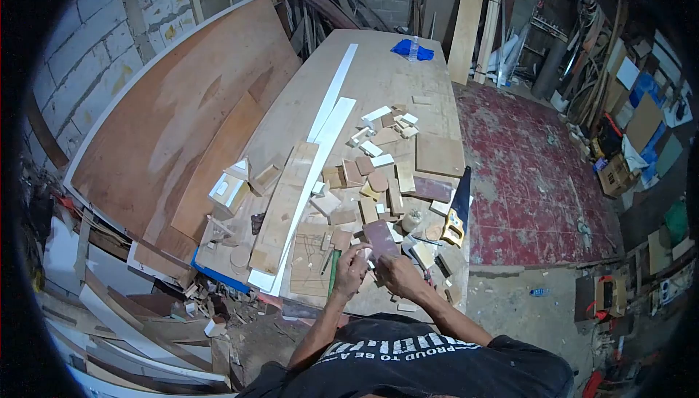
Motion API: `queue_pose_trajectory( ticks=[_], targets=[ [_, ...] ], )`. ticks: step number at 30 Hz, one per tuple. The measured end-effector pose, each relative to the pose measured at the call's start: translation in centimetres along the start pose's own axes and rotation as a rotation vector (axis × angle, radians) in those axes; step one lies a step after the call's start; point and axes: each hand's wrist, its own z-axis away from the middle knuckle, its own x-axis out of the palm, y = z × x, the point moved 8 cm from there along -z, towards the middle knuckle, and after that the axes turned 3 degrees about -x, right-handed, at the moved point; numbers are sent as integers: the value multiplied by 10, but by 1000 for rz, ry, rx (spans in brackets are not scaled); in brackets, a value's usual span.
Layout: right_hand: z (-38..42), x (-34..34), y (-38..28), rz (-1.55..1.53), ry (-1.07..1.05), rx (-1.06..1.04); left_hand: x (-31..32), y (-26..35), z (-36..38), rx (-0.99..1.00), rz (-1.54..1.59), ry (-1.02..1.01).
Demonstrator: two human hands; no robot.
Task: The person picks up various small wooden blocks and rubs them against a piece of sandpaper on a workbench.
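At the near edge of the workbench point(378, 57), my left hand point(351, 272) is closed, pinching a small pale piece point(368, 255) at its fingertips. My right hand point(399, 276) is close beside it, fingers curled in toward the same spot; what they grip is hidden. Just beyond both hands lies a dark reddish-brown flat piece point(380, 238). A green strip point(333, 273) and a thin board with pencil lines point(309, 263) lie to the left of my left hand. Past my right hand are a pale block point(421, 254) and other offcuts.
A handsaw point(457, 212) with a yellow handle lies at the bench's right edge. Several wood offcuts point(386, 136) cover the middle. Long white strips point(335, 117) and a plank point(285, 205) run along the left. A bottle point(413, 48) stands on blue cloth point(400, 49) at the far end.
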Motion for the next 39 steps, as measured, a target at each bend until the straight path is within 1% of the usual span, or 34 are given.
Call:
queue_pose_trajectory(
  ticks=[1,2,5,7,9,10,11,13,16,17,19,21,23,25,27,28,29,31,32,35,36,37,38,39],
  targets=[
    [3,3,3,-42,-52,49,-4,-2,3,-66,81,67],
    [2,4,4,-25,-51,74,-3,-3,2,-55,40,37],
    [-3,5,5,45,-10,61,-5,1,1,-81,82,-14],
    [-4,9,2,47,-34,56,-7,6,2,-61,69,17],
    [-6,9,1,59,-33,81,-2,1,0,-15,-39,4],
    [-7,8,-1,58,-36,85,1,2,2,48,-36,65],
    [-9,5,-4,31,-42,65,-2,1,2,47,-33,67],
    [-11,0,-10,2,-41,42,-6,0,2,-53,40,-22],
    [-13,-2,-6,-58,-54,54,-1,2,0,-62,80,23],
    [-12,0,-2,-25,-38,46,-2,2,0,-64,80,16],
    [-12,-5,-1,15,-24,38,2,3,-4,-81,12,-64],
    [-12,-6,-4,19,-30,25,5,4,-6,-58,-17,-62],
    [-13,-9,-6,21,7,4,10,1,-10,36,-24,-18],
    [-14,-16,-11,50,43,-32,13,6,-10,50,-37,-21],
    [-11,-21,-16,28,26,-5,3,13,-9,-13,8,-18],
    [-13,-20,-16,6,11,16,-3,16,-9,-82,66,77],
    [-14,-15,-13,1,13,14,-5,19,-10,-82,61,79],
    [-12,-8,-4,76,-2,14,2,13,-10,-169,130,-3],
    [-11,-6,0,79,-6,12,4,17,-11,-130,75,-46],
    [-12,-11,-8,11,35,-10,-3,11,-14,-166,120,-18],
    [-14,-18,-2,6,22,83,-3,11,-13,-167,121,-19],
    [-14,-24,6,3,7,178,3,8,-11,-210,192,-64],
    [-15,-27,13,1,38,144,8,5,-7,-256,265,-106],
    [-17,-31,13,32,14,144,9,5,-6,-264,269,-102]
  ],
)
